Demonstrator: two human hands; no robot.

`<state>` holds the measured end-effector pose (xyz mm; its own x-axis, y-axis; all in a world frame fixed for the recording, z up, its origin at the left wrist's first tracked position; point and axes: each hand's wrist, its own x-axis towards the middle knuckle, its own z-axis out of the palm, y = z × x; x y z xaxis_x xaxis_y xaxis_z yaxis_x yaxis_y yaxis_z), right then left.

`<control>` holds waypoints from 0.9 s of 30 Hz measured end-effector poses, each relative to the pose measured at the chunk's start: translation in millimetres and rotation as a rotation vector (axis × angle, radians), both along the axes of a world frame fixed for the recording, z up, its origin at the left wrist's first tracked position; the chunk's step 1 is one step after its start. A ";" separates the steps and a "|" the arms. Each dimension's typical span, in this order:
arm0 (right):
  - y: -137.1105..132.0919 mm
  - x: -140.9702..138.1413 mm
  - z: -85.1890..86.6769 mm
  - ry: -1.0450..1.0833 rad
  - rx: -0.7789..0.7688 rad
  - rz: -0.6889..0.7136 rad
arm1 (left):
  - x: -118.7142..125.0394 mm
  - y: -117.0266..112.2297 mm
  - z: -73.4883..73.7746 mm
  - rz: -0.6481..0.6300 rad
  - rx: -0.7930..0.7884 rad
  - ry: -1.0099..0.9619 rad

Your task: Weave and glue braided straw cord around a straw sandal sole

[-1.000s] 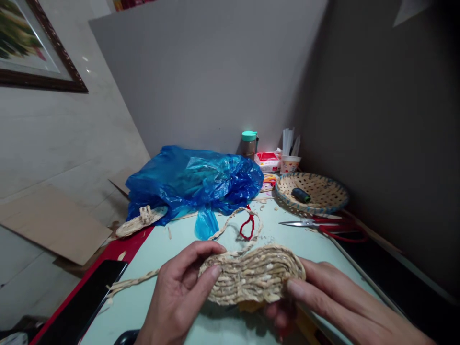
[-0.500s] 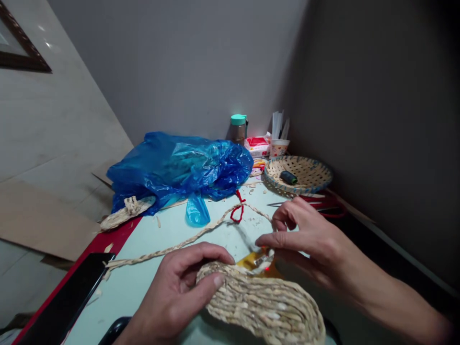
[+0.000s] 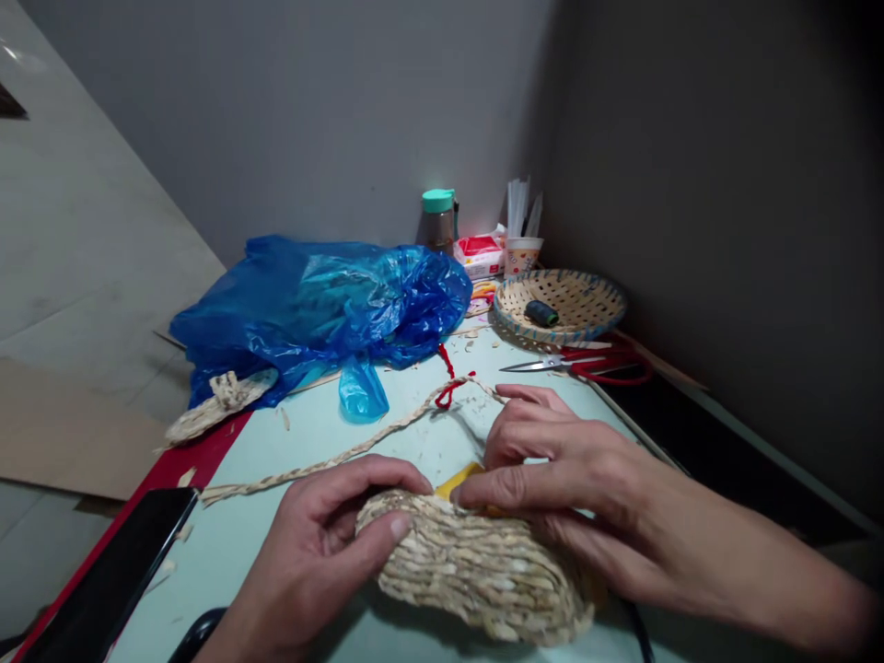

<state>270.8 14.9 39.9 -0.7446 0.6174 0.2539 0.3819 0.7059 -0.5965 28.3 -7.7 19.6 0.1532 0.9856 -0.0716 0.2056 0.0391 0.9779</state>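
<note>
A: Where's the woven sole [image 3: 476, 575]?

B: Between the left hand [image 3: 324, 543] and the right hand [image 3: 573, 479], just above the table [image 3: 393, 470].

A: How do they stand?

B: The left grips the sole's left end, thumb on its face, fingers behind. The right leans over the far edge, a fingertip touching it, the other fingers half curled. Whether it pinches anything, I can't tell.

A: Which step is this?

B: I'd judge it's fitting the braided cord [image 3: 359, 449] along that edge. The cord runs from the right fingers, past the far side of the left hand, and off to its left.

A: And the next move?

B: It would call for a firm left hold, I think, while the right presses the cord snug and untwisted.

A: What's farther out?

B: Red string [image 3: 447, 391] by the cord, ahead of both hands; scissors [image 3: 600, 362] beyond the right, then a basket [image 3: 600, 299]; a blue bag [image 3: 304, 295] beyond the left.
</note>
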 end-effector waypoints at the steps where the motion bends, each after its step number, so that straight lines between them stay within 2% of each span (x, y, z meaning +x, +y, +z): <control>1: 0.1 0.1 -0.9 -0.006 0.000 0.007 | -0.7 0.7 -1.1 -0.015 0.001 0.013; 6: -3.0 1.9 -4.5 -0.007 -0.034 0.018 | 4.3 -1.2 -4.1 0.084 0.027 0.091; 10: -5.0 -1.5 -4.5 -0.065 -0.071 0.010 | 7.3 -1.6 -5.1 0.076 0.080 0.150; 14: -8.6 -10.5 -3.8 -0.101 -0.098 -0.034 | 4.8 1.0 -7.8 0.101 -0.005 0.126; 17: -13.4 -19.3 -9.3 -0.132 -0.006 -0.110 | 3.4 3.2 -11.0 0.090 -0.062 0.064; 24: -18.1 -36.0 -33.0 -0.084 0.302 -0.270 | 8.1 4.8 -17.4 0.090 0.088 0.127; 27: -17.5 -36.6 -35.3 -0.091 0.340 -0.274 | 3.4 4.0 -21.6 0.033 0.102 0.126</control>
<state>234.3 -2.6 4.6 -0.5937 0.6877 0.4178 0.6222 0.7216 -0.3036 31.7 -3.8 -2.0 0.1168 0.9931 0.0129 0.3273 -0.0507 0.9436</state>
